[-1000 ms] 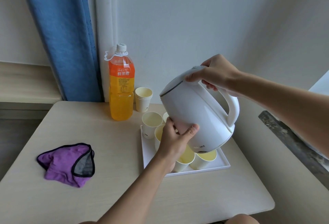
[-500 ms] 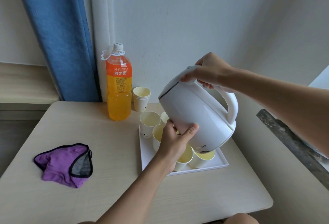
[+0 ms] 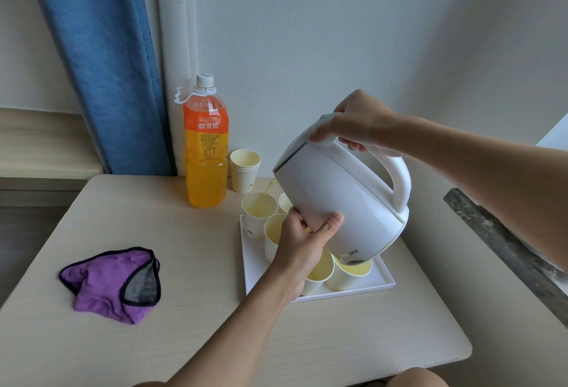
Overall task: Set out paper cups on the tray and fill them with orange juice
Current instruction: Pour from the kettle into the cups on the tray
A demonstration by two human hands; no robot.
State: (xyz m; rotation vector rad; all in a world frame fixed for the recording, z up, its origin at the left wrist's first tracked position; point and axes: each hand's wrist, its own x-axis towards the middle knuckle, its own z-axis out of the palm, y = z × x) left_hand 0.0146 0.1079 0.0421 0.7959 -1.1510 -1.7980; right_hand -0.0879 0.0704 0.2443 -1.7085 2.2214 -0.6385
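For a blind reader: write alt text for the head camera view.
A person tilts a white electric kettle, right hand on its handle, left hand holding its body, pouring orange juice into a paper cup on a white tray. An orange juice bottle stands behind.

Left hand (image 3: 302, 243) cupped low; right hand (image 3: 356, 123) curled higher.

You're looking down on a pale wooden table (image 3: 190, 263) with rounded corners, set against a plain off-white wall (image 3: 368, 33) that fills the top of your view in soft, even light. On your left a blue curtain (image 3: 101, 63) hangs down behind the table's back corner with a white vertical band (image 3: 175, 48) just beside it, and a light wooden ledge (image 3: 40, 147) runs out from there above a grey-brown floor (image 3: 18, 242). On your right, a dark mottled edge (image 3: 504, 248) slants down past the table.
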